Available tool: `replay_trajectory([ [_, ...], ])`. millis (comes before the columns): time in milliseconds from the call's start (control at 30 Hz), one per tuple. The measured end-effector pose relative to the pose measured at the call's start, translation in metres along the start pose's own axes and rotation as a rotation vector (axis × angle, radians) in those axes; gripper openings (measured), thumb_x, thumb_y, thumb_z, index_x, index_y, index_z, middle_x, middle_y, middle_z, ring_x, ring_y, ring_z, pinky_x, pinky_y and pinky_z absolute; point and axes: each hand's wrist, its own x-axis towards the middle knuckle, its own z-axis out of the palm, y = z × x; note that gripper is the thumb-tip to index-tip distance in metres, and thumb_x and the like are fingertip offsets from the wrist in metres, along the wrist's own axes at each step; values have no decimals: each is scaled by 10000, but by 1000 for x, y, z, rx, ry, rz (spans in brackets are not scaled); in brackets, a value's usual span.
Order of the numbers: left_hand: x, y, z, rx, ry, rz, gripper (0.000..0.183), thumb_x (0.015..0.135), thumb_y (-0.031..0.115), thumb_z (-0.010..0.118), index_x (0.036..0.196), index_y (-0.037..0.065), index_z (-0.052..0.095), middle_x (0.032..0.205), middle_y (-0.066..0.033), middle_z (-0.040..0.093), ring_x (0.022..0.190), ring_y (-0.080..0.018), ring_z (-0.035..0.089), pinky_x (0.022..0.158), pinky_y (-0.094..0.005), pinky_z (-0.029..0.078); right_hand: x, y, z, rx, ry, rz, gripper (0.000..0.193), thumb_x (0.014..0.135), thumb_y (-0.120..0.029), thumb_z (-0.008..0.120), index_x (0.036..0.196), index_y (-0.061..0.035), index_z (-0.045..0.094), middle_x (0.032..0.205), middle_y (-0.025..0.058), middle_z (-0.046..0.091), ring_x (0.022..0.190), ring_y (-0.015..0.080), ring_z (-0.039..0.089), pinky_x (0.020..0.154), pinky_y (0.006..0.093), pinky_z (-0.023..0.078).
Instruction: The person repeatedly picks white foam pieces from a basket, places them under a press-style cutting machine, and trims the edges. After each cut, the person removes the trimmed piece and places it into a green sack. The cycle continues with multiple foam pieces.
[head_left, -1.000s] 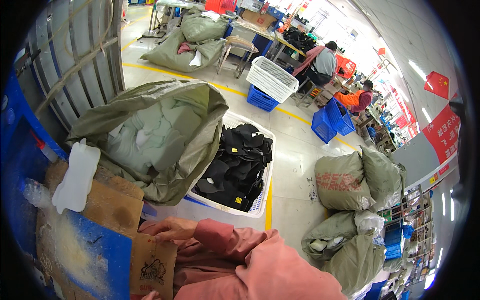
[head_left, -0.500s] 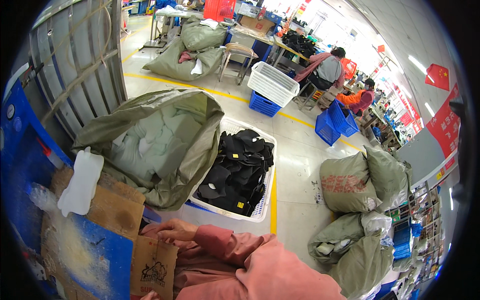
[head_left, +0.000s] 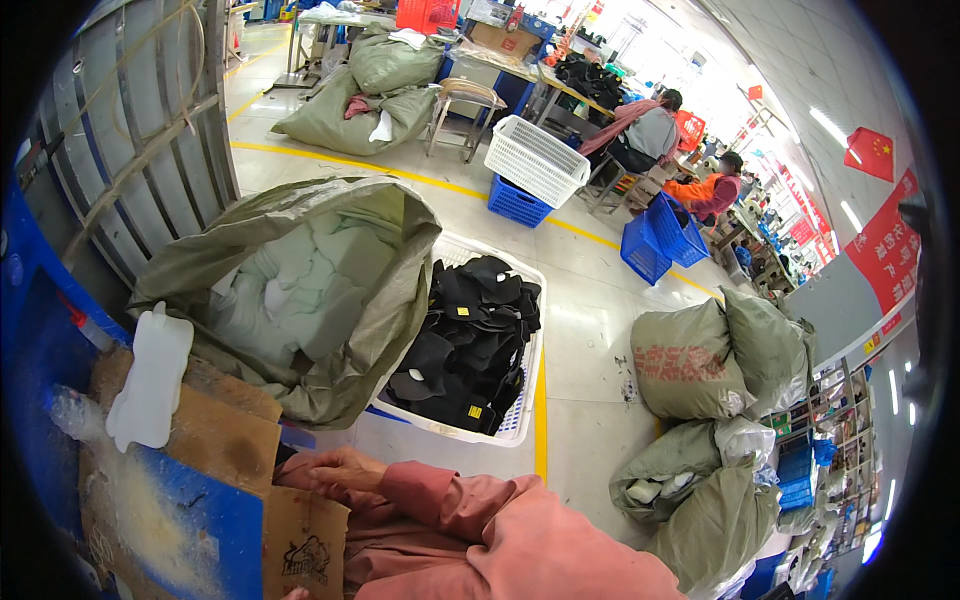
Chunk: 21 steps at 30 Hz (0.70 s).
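Observation:
My right hand, in a pink sleeve, is held just above a brown cardboard flap at the lower middle. Its fingers are bent and close together over the flap's upper edge; what they hold, if anything, is hidden. Only a sliver of my left hand shows at the bottom edge, its fingers out of sight. To the left, a white shaped pad lies on worn cardboard covering a blue surface strewn with pale dust.
An open green sack of pale cut pieces stands ahead, beside a white basket of black cut pieces. Filled sacks stand at right. Stacked baskets and two seated people are farther back.
My right hand has shifted slightly, and its fingers have bent downward and drawn closer together. The whole view has moved a little, so the surroundings sit slightly farther left.

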Motion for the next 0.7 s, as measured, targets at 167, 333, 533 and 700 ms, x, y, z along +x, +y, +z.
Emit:
replay_trajectory([
  [167, -5, 21, 9, -36, 140, 61, 521, 1007, 133, 663, 1507, 56, 538, 1426, -177, 612, 1230, -296, 661, 1019, -408, 545, 0, 6, -1, -108, 64, -50, 381, 1067, -268, 576, 1431, -202, 667, 974, -18, 642, 803, 74, 577, 708, 237, 498],
  [333, -14, 33, 25, -1, 300, 170, 429, 1007, 158, 675, 1418, 43, 634, 1289, -162, 692, 1109, -267, 706, 942, -384, 576, -4, 5, 1, -145, 102, -43, 429, 1068, -344, 631, 1317, 4, 658, 1023, 72, 722, 917, 141, 690, 768, 288, 570],
  [533, -19, 39, 33, 62, 369, 248, 425, 996, 145, 678, 1407, 39, 643, 1238, -149, 720, 1085, -265, 716, 930, -382, 579, -4, -3, 2, -187, 47, -65, 391, 1068, -281, 554, 1432, -194, 668, 999, 15, 682, 836, 98, 626, 759, 274, 554],
  [700, -22, 73, 28, 75, 420, 233, 423, 993, 126, 677, 1409, 54, 646, 1231, -145, 729, 1083, -272, 722, 929, -387, 579, -12, -16, 2, -197, 62, -50, 437, 1056, -338, 657, 1343, -8, 639, 1038, 64, 730, 912, 140, 694, 773, 306, 586],
])
